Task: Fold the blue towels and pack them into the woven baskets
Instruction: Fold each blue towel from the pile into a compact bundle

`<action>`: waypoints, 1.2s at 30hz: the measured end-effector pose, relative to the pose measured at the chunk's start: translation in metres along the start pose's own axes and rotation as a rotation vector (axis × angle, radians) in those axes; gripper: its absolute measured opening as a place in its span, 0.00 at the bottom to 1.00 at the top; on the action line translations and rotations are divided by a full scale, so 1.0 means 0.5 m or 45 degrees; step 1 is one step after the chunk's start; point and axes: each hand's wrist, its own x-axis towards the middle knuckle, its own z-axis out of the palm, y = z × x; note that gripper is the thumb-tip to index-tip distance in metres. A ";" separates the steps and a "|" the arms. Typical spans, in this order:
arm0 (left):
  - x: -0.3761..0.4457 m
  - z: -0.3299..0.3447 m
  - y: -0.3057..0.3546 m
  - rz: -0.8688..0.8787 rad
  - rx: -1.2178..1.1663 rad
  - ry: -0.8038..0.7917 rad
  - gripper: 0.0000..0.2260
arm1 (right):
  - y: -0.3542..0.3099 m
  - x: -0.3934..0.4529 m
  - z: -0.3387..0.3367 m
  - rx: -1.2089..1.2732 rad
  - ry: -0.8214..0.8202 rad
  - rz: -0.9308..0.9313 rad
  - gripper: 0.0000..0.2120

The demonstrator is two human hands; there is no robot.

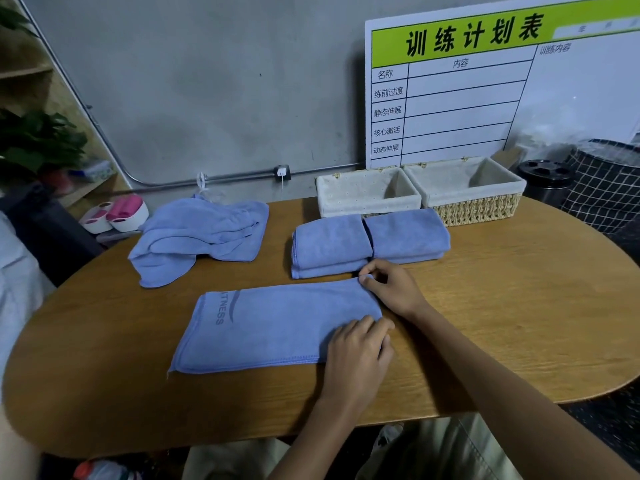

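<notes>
A blue towel (273, 327), folded into a long strip with grey lettering at its left end, lies flat on the wooden table (502, 323). My left hand (360, 355) grips its near right corner. My right hand (391, 282) pinches its far right corner. Behind it sit two folded blue towel stacks, one on the left (329, 244) and one on the right (407, 235). A loose heap of unfolded blue towels (201, 233) lies at the back left. Two fabric-lined woven baskets, the left (367, 195) and the right (467, 192), stand empty at the back.
A white planning board with a green header (485, 84) leans on the wall behind the baskets. A black cup holder (543, 178) and a checked fabric bin (609, 188) stand at the right. Pink and white items (117, 213) and shelves with a plant are at the left.
</notes>
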 end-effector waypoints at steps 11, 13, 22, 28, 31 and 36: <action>0.010 -0.013 0.022 -0.004 -0.118 0.036 0.08 | -0.018 0.002 -0.029 0.235 -0.055 0.035 0.01; 0.015 -0.013 0.036 0.023 -0.161 0.052 0.08 | -0.021 -0.001 -0.047 0.279 -0.078 0.027 0.02; 0.028 -0.030 0.063 0.041 -0.484 0.213 0.06 | -0.059 0.008 -0.121 0.307 -0.126 0.135 0.04; 0.021 -0.076 0.023 -0.081 -0.682 0.381 0.07 | -0.142 0.047 -0.085 0.119 -0.187 0.141 0.04; 0.010 -0.092 0.000 -0.108 -0.686 0.403 0.07 | -0.174 0.066 -0.053 0.008 -0.264 0.138 0.04; -0.013 -0.108 -0.042 -0.173 -0.705 0.478 0.08 | -0.220 0.077 0.003 -0.181 -0.304 0.086 0.05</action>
